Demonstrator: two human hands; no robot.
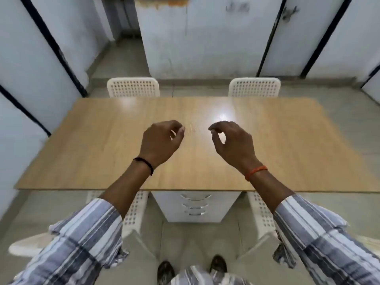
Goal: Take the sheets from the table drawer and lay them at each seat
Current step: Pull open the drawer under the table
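Both hands hover empty over the wooden table [102,145], left hand [162,140] and right hand [232,142] loosely curled open; the closed drawer unit [195,204] sits below, under the near edge.

Two chairs [133,87] [254,87] stand behind the table [102,145] at its far edge, left and right. A drawer unit [196,206] sits under the near edge, between two more chairs [134,210] [261,210].

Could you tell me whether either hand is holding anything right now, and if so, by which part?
Nothing is held: the left hand and right hand hover empty, fingers loosely curled, above the table.
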